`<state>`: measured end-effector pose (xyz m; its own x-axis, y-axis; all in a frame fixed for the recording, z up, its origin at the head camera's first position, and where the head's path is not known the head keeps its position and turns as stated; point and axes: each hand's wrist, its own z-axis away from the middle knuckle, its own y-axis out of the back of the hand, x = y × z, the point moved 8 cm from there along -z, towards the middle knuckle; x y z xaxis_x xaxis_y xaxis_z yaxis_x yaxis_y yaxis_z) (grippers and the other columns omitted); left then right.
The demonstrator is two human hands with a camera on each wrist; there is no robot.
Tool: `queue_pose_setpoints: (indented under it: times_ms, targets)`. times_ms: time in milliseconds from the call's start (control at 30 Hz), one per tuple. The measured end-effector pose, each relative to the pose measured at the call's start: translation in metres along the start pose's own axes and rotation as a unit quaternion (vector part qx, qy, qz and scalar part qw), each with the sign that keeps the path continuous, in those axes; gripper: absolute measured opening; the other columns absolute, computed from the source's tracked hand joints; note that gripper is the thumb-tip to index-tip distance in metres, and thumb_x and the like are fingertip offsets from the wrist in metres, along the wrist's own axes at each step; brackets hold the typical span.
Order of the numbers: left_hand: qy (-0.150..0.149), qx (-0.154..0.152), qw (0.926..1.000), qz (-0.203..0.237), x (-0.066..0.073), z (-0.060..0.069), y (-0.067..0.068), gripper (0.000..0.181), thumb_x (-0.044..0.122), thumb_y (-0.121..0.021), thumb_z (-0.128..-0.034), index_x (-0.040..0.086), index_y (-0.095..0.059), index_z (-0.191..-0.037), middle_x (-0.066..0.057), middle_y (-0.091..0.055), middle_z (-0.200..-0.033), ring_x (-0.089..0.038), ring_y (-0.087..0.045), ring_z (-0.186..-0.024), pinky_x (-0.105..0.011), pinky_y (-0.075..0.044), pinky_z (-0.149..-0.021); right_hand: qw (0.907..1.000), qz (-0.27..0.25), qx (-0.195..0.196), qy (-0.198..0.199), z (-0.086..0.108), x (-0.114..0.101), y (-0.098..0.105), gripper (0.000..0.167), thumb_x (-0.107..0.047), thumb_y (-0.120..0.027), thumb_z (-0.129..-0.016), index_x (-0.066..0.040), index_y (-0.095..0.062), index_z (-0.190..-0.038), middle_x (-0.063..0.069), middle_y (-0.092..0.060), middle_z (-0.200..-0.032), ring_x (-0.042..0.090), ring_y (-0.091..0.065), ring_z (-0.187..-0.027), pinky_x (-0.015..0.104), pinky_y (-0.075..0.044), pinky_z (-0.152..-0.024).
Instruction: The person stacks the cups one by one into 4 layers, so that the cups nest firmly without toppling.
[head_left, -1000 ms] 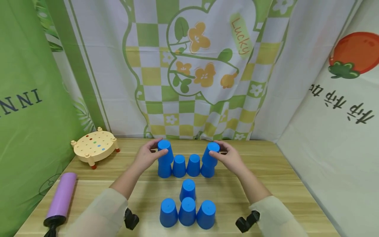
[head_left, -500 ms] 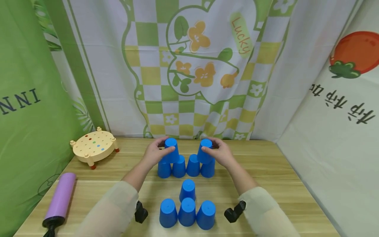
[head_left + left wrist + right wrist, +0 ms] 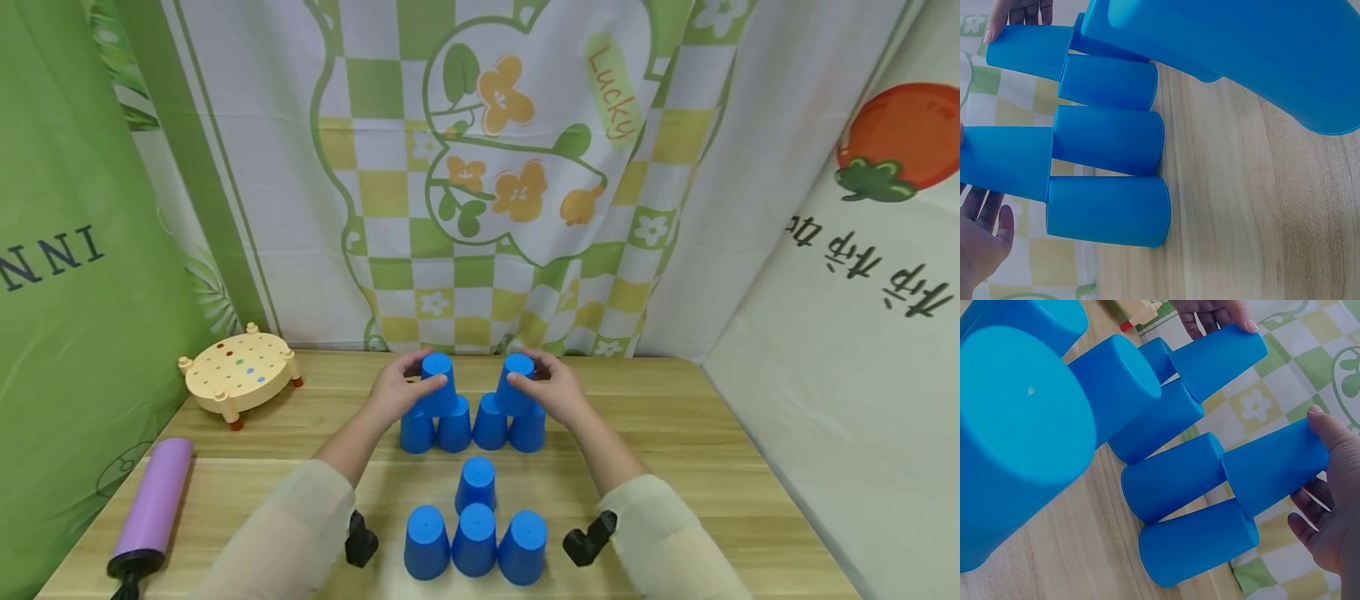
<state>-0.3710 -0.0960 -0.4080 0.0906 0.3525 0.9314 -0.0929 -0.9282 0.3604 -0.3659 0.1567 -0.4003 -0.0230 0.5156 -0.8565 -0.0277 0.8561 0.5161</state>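
My left hand [image 3: 393, 393] holds an upside-down blue cup [image 3: 438, 385] between thumb and fingers. That cup bridges the two left cups of the back row [image 3: 453, 427]. On the right, my right hand [image 3: 559, 395] pinches another inverted blue cup [image 3: 515, 387], which straddles the two right cups of the row [image 3: 490, 423]. In the right wrist view, the rim of the right-hand cup [image 3: 1275, 465] meets the tops of both cups under it. From the left wrist, the left-hand cup [image 3: 1007, 159] likewise touches the two below. Some fingertips are hidden behind the cups.
Nearer me stand three inverted blue cups [image 3: 474, 540] side by side, with a single cup [image 3: 477, 483] just behind. A round pegged board on legs [image 3: 240, 371] and a purple hand pump [image 3: 153, 500] are at the left. Curtains [image 3: 517, 317] close off the table's back.
Both hands have brought their cups inward, from above the outer back cups to over the gaps between each pair. In the last half second the cups moved slightly inward and down.
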Motion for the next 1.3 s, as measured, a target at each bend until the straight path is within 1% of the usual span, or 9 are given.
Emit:
queue_pose_setpoints:
  times_ms: [233, 367, 567, 667, 767, 900, 1067, 1200, 1300]
  targets:
    - [-0.005, -0.009, 0.9999, -0.013, -0.001, 0.003, 0.002, 0.069, 0.029, -0.072, -0.0893, 0.008, -0.042, -0.148, -0.020, -0.051, -0.142, -0.038, -0.048, -0.133, -0.054, -0.042, -0.108, 0.9999, -0.010, -0.010, 0.009, 0.003, 0.003, 0.000, 0.063, -0.035, -0.071, -0.090, -0.016, -0.046, -0.145, 0.016, -0.054, -0.140, 0.035, -0.052, -0.127, 0.053, -0.047, -0.102]
    - [-0.010, -0.017, 0.9997, -0.013, -0.001, 0.011, 0.010, 0.073, 0.029, -0.071, -0.0902, 0.008, -0.036, -0.150, -0.019, -0.047, -0.147, -0.038, -0.044, -0.136, -0.055, -0.041, -0.109, 0.9995, -0.019, -0.015, 0.022, 0.010, 0.004, 0.003, 0.066, -0.035, -0.069, -0.091, -0.016, -0.042, -0.147, 0.017, -0.050, -0.145, 0.037, -0.049, -0.131, 0.053, -0.045, -0.105]
    - [-0.021, -0.009, 0.9996, 0.015, -0.008, 0.030, 0.028, 0.071, 0.025, -0.070, -0.0910, 0.006, -0.036, -0.150, -0.019, -0.043, -0.151, -0.038, -0.041, -0.139, -0.054, -0.040, -0.111, 0.9984, -0.030, -0.018, 0.043, 0.026, 0.009, 0.009, 0.067, -0.028, -0.069, -0.092, -0.008, -0.038, -0.149, 0.022, -0.047, -0.146, 0.040, -0.046, -0.133, 0.054, -0.042, -0.108]
    - [-0.025, -0.008, 0.9993, 0.025, -0.013, 0.045, 0.034, 0.068, 0.021, -0.069, -0.0921, 0.005, -0.036, -0.149, -0.018, -0.042, -0.152, -0.037, -0.040, -0.140, -0.053, -0.038, -0.113, 0.9973, -0.048, -0.022, 0.052, 0.039, 0.012, 0.011, 0.068, -0.024, -0.068, -0.093, -0.005, -0.035, -0.149, 0.024, -0.046, -0.146, 0.040, -0.045, -0.134, 0.053, -0.040, -0.110]
    - [-0.034, -0.012, 0.9991, 0.023, -0.017, 0.063, 0.036, 0.066, 0.020, -0.069, -0.0921, 0.004, -0.038, -0.148, -0.018, -0.042, -0.152, -0.037, -0.040, -0.140, -0.053, -0.037, -0.113, 0.9962, -0.064, -0.023, 0.055, 0.054, 0.016, 0.012, 0.067, -0.020, -0.067, -0.094, -0.004, -0.033, -0.149, 0.024, -0.046, -0.145, 0.039, -0.045, -0.133, 0.053, -0.039, -0.110]
    - [-0.032, -0.033, 0.9988, 0.016, -0.025, 0.088, 0.028, 0.065, 0.023, -0.072, -0.0897, 0.003, -0.044, -0.144, -0.018, -0.048, -0.148, -0.037, -0.045, -0.136, -0.053, -0.040, -0.111, 0.9956, -0.063, -0.033, 0.060, 0.078, 0.023, 0.009, 0.065, -0.019, -0.068, -0.092, -0.002, -0.037, -0.147, 0.023, -0.050, -0.141, 0.036, -0.049, -0.130, 0.051, -0.042, -0.108]
    - [-0.023, -0.098, 0.9949, 0.007, -0.036, 0.116, 0.007, 0.063, 0.028, -0.074, -0.0878, 0.004, -0.050, -0.141, -0.020, -0.054, -0.141, -0.037, -0.050, -0.130, -0.052, -0.044, -0.107, 0.9920, -0.042, -0.078, 0.090, 0.106, 0.032, -0.004, 0.060, -0.021, -0.071, -0.090, -0.001, -0.045, -0.141, 0.022, -0.055, -0.136, 0.034, -0.054, -0.123, 0.041, -0.049, -0.102]
    - [-0.041, -0.149, 0.9879, 0.010, -0.038, 0.132, -0.009, 0.061, 0.028, -0.073, -0.0884, 0.003, -0.051, -0.139, -0.024, -0.055, -0.138, -0.042, -0.051, -0.127, -0.057, -0.045, -0.104, 0.9838, -0.026, -0.121, 0.129, 0.125, 0.035, -0.014, 0.056, -0.022, -0.071, -0.090, 0.000, -0.050, -0.136, 0.022, -0.058, -0.132, 0.037, -0.057, -0.117, 0.032, -0.052, -0.096]
    - [-0.042, -0.178, 0.9830, 0.021, -0.041, 0.139, -0.018, 0.060, 0.026, -0.072, -0.0892, 0.000, -0.050, -0.139, -0.025, -0.054, -0.138, -0.044, -0.050, -0.127, -0.056, -0.046, -0.103, 0.9759, -0.016, -0.160, 0.148, 0.137, 0.036, -0.020, 0.055, -0.023, -0.071, -0.090, 0.002, -0.051, -0.135, 0.024, -0.059, -0.131, 0.039, -0.058, -0.116, 0.031, -0.053, -0.094]
